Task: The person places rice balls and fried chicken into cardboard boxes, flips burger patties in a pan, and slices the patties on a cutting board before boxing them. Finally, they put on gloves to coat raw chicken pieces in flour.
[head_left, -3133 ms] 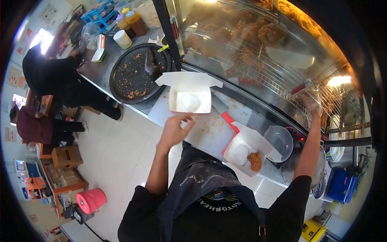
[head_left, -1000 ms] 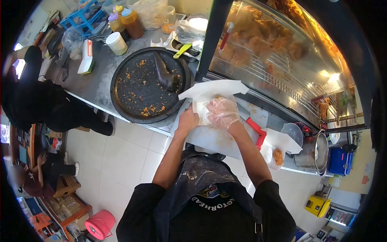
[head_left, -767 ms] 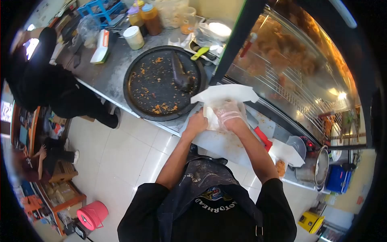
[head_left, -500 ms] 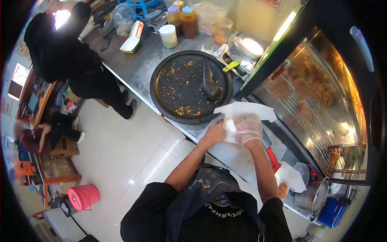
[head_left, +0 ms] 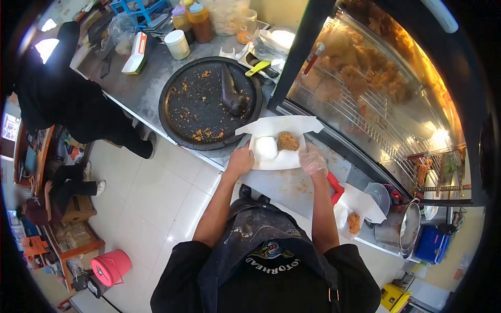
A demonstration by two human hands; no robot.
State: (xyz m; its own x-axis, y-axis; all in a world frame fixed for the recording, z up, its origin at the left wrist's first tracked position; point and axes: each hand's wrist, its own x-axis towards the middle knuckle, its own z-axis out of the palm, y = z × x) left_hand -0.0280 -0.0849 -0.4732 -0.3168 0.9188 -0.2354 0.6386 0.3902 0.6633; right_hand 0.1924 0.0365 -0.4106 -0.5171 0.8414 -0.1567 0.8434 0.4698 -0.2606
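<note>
A white paper box [head_left: 277, 165] with its lid flap raised is held between my hands above the counter. Inside it, a mound of white rice [head_left: 266, 148] lies on the left and a piece of fried chicken [head_left: 287, 141] on the right. My left hand [head_left: 241, 160], bare, is closed on the box's left side. On the opposite side my right hand [head_left: 313, 159], in a clear plastic glove, grips the edge. Just beyond the box is a round black pan [head_left: 180, 122] with crumbs and a dark scoop-like tool [head_left: 229, 91].
A glass display case [head_left: 360, 94] of fried chicken stands right. Nearer lie a red handle [head_left: 335, 188] and a second white box [head_left: 366, 203] with rice and chicken, beside a metal pot [head_left: 402, 227]. Sauce bottles [head_left: 200, 23] stand behind. A person in black [head_left: 68, 96] is at left.
My right hand has moved from over the box's inside to its right edge. The fried chicken now shows beside the rice. My view has shifted to the right.
</note>
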